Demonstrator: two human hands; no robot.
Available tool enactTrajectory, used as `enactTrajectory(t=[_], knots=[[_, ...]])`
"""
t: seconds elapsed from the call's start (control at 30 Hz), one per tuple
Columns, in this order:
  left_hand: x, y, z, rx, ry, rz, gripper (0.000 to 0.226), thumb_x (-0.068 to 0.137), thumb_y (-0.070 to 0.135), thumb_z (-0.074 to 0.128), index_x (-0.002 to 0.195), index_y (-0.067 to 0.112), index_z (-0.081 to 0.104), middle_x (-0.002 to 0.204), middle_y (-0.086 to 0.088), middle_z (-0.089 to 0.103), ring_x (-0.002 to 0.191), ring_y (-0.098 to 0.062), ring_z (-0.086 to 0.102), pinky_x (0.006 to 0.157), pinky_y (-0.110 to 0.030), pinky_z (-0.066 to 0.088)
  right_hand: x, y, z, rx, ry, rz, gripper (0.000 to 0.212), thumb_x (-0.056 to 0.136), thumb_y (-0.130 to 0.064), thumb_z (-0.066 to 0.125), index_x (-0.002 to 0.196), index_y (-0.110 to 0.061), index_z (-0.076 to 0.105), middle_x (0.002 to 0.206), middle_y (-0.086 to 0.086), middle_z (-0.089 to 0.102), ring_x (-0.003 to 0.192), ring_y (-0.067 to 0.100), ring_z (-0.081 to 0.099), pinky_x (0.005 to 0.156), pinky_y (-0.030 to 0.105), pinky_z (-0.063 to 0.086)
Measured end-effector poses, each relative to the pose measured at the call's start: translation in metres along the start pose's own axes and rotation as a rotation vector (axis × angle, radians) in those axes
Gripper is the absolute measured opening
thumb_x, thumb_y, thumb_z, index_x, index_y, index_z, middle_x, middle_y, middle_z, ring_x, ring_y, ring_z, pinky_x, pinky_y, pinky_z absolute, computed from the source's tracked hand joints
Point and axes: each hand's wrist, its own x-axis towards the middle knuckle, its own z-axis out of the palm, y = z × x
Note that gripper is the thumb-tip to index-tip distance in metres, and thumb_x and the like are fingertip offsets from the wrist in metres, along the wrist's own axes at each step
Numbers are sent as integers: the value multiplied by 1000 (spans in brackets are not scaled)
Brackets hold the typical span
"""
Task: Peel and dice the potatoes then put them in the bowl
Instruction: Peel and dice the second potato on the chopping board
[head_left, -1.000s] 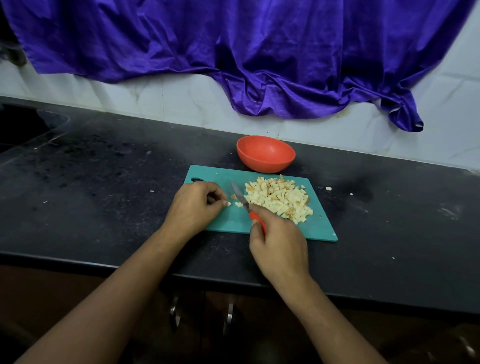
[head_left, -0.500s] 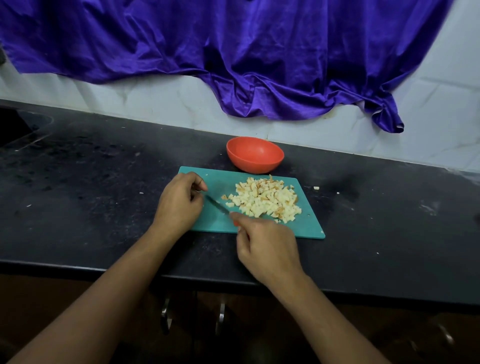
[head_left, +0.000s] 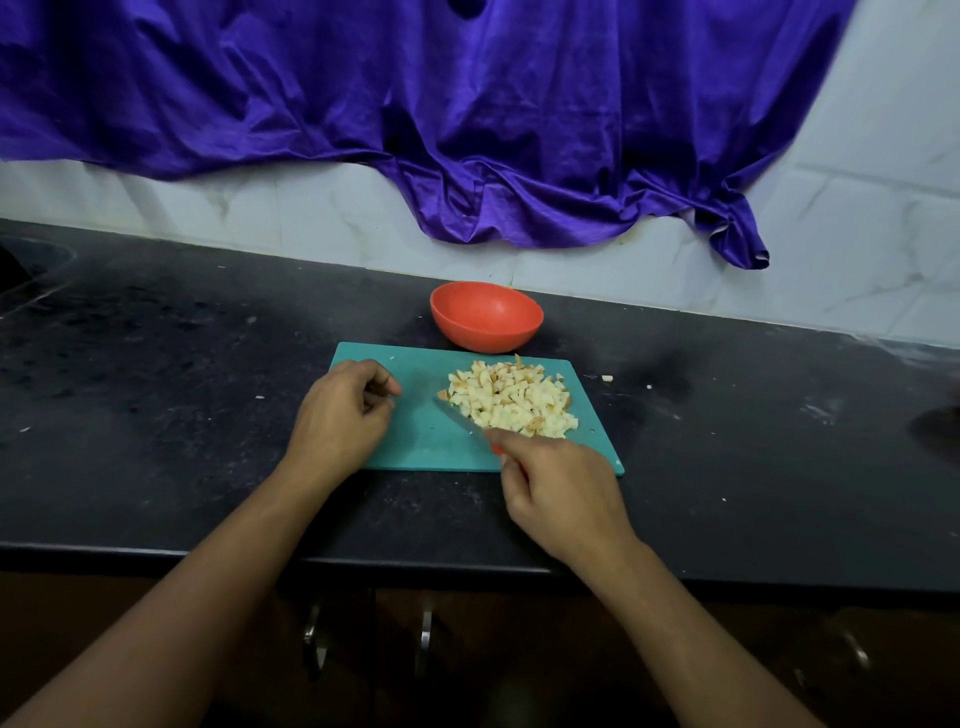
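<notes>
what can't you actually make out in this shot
- Knife, head view: the handle is wrapped by the right hand; only a bit of red shows, and the blade is blurred.
- Left hand, head view: the fingers are curled, so whether they hold a potato bit cannot be told.
- Bowl, head view: the near wall hides its bottom.
- Dark thing at the right edge: cut off, unidentifiable.
- Diced potato: peel or browning, too small to tell.

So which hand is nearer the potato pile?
Right. The right hand holds the knife at the potato pile's near edge, almost touching it. The left hand rests on the board's left side, apart from the pile.
</notes>
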Motion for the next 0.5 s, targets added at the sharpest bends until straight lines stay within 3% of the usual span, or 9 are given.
enactTrajectory(t=[0.1, 0.2, 0.33, 0.5], knots=[[-1, 1, 0, 8, -13, 5, 17, 90, 8, 67, 91, 24, 69, 96, 9, 66, 82, -5, 64, 83, -38, 57, 10, 9, -10, 65, -35, 124, 37, 102, -36, 50, 137, -45, 60, 88, -13, 68, 59, 3, 47, 61, 28, 40], [-2, 2, -1, 19, -22, 22, 17, 90, 8, 67, 92, 24, 70, 96, 10, 65, 82, -5, 63, 83, -38, 57, 15, 15, -17, 238, 5, 211, 37, 100, -35, 55, 135, -46, 62, 85, -13, 69, 55, 8, 55, 55, 28, 43], [-3, 4, -1, 39, -31, 50, 16, 91, 10, 67, 92, 26, 69, 97, 11, 65, 81, -5, 63, 81, -37, 58, 18, 26, -20, 420, 58, 288, 34, 98, -28, 62, 129, -40, 69, 66, -11, 63, 46, 8, 50, 49, 28, 40], [-7, 13, 2, 74, -43, 145, 12, 92, 18, 69, 95, 30, 67, 99, 14, 62, 82, -2, 61, 77, -36, 56, 13, 29, -17, 534, 37, 320, 30, 98, -28, 64, 125, -37, 71, 74, -8, 65, 59, 13, 57, 59, 38, 49]])
